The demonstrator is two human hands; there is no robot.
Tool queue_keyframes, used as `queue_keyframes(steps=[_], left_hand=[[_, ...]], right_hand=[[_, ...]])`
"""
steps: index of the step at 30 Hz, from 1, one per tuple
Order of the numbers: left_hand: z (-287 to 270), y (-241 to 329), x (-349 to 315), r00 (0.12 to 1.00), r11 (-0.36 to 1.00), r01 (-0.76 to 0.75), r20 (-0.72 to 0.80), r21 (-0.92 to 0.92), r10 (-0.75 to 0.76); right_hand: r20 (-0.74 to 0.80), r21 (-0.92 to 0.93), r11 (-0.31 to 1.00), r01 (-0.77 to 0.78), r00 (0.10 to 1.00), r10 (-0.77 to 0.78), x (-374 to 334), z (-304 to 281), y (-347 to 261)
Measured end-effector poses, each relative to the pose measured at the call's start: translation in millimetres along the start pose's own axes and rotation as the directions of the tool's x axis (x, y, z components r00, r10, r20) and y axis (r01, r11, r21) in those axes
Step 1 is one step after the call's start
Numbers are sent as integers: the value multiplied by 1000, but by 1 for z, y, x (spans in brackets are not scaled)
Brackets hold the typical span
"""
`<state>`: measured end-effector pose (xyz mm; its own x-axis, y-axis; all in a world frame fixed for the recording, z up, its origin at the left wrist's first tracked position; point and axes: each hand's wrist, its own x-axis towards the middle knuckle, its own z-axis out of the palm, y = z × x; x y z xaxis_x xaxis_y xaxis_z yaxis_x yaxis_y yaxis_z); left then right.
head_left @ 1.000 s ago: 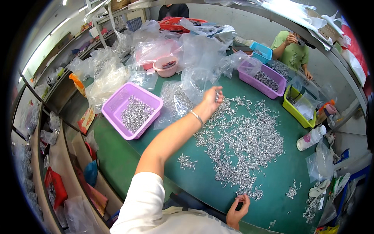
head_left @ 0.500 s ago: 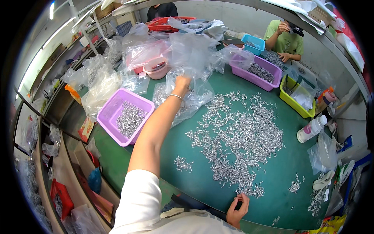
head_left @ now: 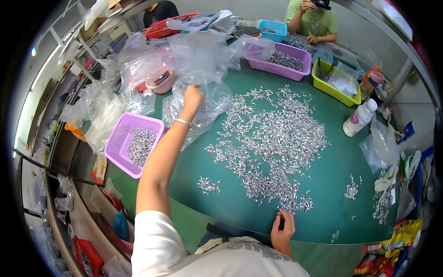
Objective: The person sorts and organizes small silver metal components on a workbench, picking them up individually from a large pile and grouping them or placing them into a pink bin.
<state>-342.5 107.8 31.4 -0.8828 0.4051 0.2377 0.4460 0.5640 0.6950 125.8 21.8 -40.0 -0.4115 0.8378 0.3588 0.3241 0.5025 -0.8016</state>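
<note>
My left hand (head_left: 194, 98) reaches far out over a clear plastic bag (head_left: 214, 99) with small silvery pieces in it. Its fingers are curled closed, and whatever they hold cannot be made out. A broad heap of small curved metal pieces (head_left: 277, 138) spreads over the green table. At the heap's near edge is my right hand (head_left: 283, 227), thumb and fingers drawn together in a pinch; anything between the tips is too small to name. Left of my left forearm stands a purple bin (head_left: 122, 159) partly filled with similar metal pieces.
Smaller clusters of pieces lie left (head_left: 208, 185) and right (head_left: 351, 189) of the heap. A white bottle (head_left: 360, 118) stands at the right, near a lime-green bin (head_left: 339, 91). Beyond are another purple bin (head_left: 295, 71) and a person in a green shirt (head_left: 318, 27). Plastic bags crowd the back left.
The view has shifted, so the table things sit further left and higher. My left hand has turned slightly over the bag; my right hand stays at the heap's near edge.
</note>
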Motion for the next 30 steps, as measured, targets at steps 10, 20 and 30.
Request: queue_keyframes(steps=[10, 20, 30], left_hand=[[0, -10, -187, 842, 932, -331, 493, 147, 221], [39, 15, -268, 830, 887, -444, 433, 128, 352], [19, 33, -303, 517, 732, -563, 528, -384, 674]], right_hand=[[-9, 11, 1000, 17, 1000, -17, 2, 1, 1], [25, 32, 999, 31, 999, -32, 5, -1, 1], [134, -288, 957, 48, 991, -9, 17, -12, -13]])
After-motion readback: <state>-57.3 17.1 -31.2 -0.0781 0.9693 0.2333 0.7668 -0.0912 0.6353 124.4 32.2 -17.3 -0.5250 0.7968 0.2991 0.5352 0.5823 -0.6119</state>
